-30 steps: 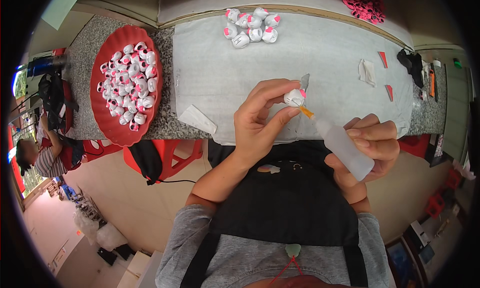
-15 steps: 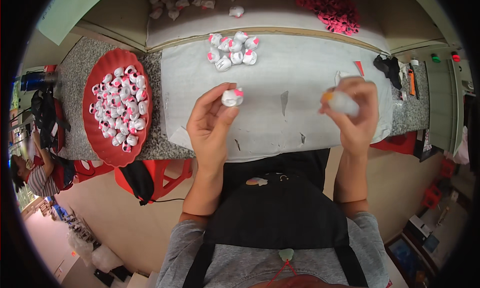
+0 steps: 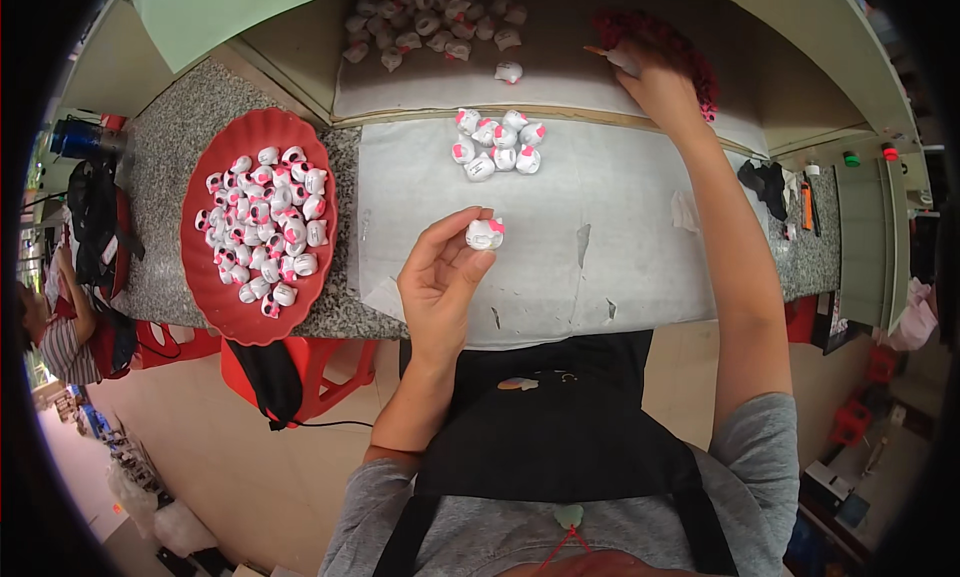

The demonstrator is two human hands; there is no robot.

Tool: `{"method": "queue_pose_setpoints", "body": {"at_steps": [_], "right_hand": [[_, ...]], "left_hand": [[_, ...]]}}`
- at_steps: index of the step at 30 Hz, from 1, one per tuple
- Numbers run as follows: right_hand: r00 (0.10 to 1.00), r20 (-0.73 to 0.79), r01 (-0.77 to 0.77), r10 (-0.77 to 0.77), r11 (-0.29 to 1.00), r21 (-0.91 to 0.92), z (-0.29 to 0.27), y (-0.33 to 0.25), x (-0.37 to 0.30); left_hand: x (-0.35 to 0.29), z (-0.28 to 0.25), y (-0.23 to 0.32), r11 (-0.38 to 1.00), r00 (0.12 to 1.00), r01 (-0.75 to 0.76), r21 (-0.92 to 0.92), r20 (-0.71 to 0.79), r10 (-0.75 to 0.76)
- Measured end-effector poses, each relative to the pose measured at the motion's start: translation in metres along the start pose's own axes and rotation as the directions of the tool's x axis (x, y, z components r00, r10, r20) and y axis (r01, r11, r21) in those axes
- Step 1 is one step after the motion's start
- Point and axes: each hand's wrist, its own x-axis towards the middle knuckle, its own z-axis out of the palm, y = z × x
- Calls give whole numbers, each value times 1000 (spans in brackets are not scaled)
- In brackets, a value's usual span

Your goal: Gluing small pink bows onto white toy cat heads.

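Between thumb and fingertips, my left hand (image 3: 440, 277) holds a small white figurine head (image 3: 485, 235) with a pink patch, above the white sheet (image 3: 640, 237). Far off on the right side of the shelf, my right hand (image 3: 655, 77) is at the heap of small pink and black pieces (image 3: 705, 82). A small white squeeze bottle (image 3: 625, 61) with an orange tip is still gripped in that hand. Whether its fingertips also pinch a pink piece is hidden. A cluster of similar white heads (image 3: 504, 159) sits on the sheet beyond my left hand.
A red scalloped tray (image 3: 205, 287) on the left is full of white heads with pink and black parts. More white heads (image 3: 425, 23) lie on the shelf. A black cloth (image 3: 766, 189) and an orange tool (image 3: 806, 205) lie at right. A red stool (image 3: 340, 367) stands below.
My right hand has moved from above the sheet's right side up and away to the pink heap, bottle still in it. My left hand keeps the figurine head. The view has shifted slightly.
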Motion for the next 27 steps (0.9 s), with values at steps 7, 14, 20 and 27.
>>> {"method": "queue_pose_setpoints", "body": {"at_steps": [7, 14, 20, 27], "right_hand": [[845, 288, -517, 451, 547, 658, -60, -68, -33], [698, 429, -576, 573, 94, 812, -86, -126, -81], [676, 500, -537, 542, -103, 838, -88, -138, -103], [687, 574, -420, 446, -402, 814, -89, -147, -109]], "left_hand": [[3, 2, -1, 999, 998, 38, -37, 52, -36], [3, 17, -6, 980, 985, 151, -129, 106, -137], [-3, 31, -8, 978, 978, 181, -101, 120, -169], [-11, 44, -15, 974, 987, 4, 226, 153, -39]]}}
